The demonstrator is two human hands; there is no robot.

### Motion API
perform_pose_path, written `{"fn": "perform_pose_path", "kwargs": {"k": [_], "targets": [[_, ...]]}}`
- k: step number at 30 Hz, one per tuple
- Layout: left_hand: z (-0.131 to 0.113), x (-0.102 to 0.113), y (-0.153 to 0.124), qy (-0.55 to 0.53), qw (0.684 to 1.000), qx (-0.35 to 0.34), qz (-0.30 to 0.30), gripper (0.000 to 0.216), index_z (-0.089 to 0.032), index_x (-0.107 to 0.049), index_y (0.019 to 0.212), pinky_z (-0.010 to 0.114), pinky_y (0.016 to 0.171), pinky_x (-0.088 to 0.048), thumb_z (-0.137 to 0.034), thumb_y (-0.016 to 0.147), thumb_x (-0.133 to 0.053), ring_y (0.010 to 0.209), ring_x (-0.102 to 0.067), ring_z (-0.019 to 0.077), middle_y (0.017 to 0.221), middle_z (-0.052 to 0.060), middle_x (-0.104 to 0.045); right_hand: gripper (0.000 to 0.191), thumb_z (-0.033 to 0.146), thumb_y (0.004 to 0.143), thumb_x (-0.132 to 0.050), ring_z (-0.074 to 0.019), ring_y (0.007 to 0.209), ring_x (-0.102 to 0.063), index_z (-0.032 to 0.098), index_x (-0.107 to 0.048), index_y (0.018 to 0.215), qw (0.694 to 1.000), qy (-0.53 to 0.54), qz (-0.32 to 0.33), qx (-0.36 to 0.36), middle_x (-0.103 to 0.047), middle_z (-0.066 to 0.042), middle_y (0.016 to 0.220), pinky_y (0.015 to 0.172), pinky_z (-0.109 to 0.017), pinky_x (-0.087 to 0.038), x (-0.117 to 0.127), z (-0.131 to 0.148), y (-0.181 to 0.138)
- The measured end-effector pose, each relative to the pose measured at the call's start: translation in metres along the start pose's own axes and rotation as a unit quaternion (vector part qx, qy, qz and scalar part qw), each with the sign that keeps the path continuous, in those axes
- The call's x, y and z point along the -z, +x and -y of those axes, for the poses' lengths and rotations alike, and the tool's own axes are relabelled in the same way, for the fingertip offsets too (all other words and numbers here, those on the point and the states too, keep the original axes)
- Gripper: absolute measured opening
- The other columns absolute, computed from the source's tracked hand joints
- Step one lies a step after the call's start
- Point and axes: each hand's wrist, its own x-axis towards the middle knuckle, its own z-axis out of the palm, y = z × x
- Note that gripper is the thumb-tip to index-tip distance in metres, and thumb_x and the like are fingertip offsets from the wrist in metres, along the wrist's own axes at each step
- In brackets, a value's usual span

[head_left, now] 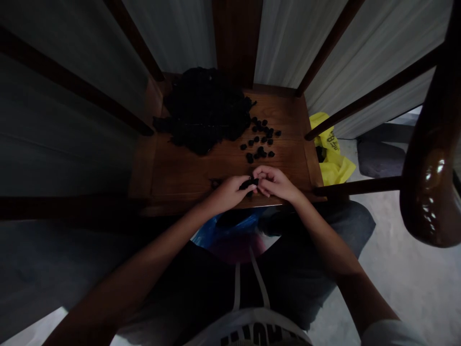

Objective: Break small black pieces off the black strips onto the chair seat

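Near the front edge of a wooden chair seat (187,175), my two hands meet around a small piece of black fabric-like material (248,183). My left hand (232,191) pinches it between thumb and fingers. From the other side, my right hand (275,183) has its curled fingertips on the piece's right end. Beyond them lie several small black balls or knots (264,139), scattered on the right of the seat. A large heap of black, crumpled, cloth-like material (209,108) covers the back left. Dim light hides its detail.
Dark wooden spindles (334,103) and a glossy curved armrest (428,192) rise at the right. A yellow bag (334,166) sits beyond the seat's right side. Below the front edge, a blue plastic bag (219,230) shows between the knees. Pale curtains (288,43) hang behind.
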Motion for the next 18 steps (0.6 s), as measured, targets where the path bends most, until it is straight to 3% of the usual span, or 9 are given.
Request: {"fn": "perform_pose_path", "kwargs": {"k": [4, 8, 13, 18], "targets": [[-0.001, 0.000, -0.001, -0.006, 0.999, -0.012, 0.040, 0.025, -0.017, -0.063, 0.080, 0.030, 0.079, -0.046, -0.027, 0.094, -0.044, 0.078, -0.062, 0.0157, 0.082, 0.003, -0.068, 0.010, 0.016, 0.087, -0.047, -0.0026, 0.044, -0.046, 0.016, -0.049, 0.096, 0.998, 0.019, 0.050, -0.025, -0.065, 0.001, 0.072, 0.040, -0.013, -0.029, 0.007, 0.006, -0.002], [-0.005, 0.002, -0.003, 0.000, 0.998, -0.014, 0.056, 0.030, -0.017, -0.059, 0.075, 0.028, 0.074, -0.044, -0.027, 0.095, -0.040, 0.072, -0.059, 0.0141, 0.075, 0.001, -0.064, 0.013, 0.017, 0.085, -0.053, -0.0053, 0.054, -0.052, 0.015, -0.051, 0.097, 0.996, 0.017, 0.088, -0.013, -0.063, 0.000, 0.078, 0.045, -0.015, -0.037, 0.012, 0.008, -0.005], [-0.005, 0.006, -0.004, 0.004, 0.998, -0.007, 0.054, 0.029, -0.017, -0.056, 0.069, 0.027, 0.070, -0.041, -0.024, 0.092, -0.039, 0.067, -0.055, 0.0134, 0.067, -0.001, -0.058, 0.019, 0.030, 0.086, -0.062, -0.0065, 0.059, -0.052, 0.016, -0.053, 0.096, 0.996, -0.066, 0.060, -0.009, -0.060, 0.001, 0.077, 0.050, -0.017, -0.041, 0.007, 0.009, -0.006], [-0.005, 0.006, -0.003, -0.008, 0.999, -0.020, 0.050, 0.030, -0.018, -0.050, 0.064, 0.027, 0.074, -0.041, -0.024, 0.090, -0.037, 0.068, -0.054, 0.0136, 0.065, -0.001, -0.055, 0.026, 0.035, 0.095, -0.047, -0.0060, 0.054, -0.051, 0.014, -0.058, 0.083, 0.985, -0.158, 0.069, 0.001, -0.057, 0.002, 0.070, 0.052, -0.019, -0.041, 0.002, 0.012, -0.005]]}}
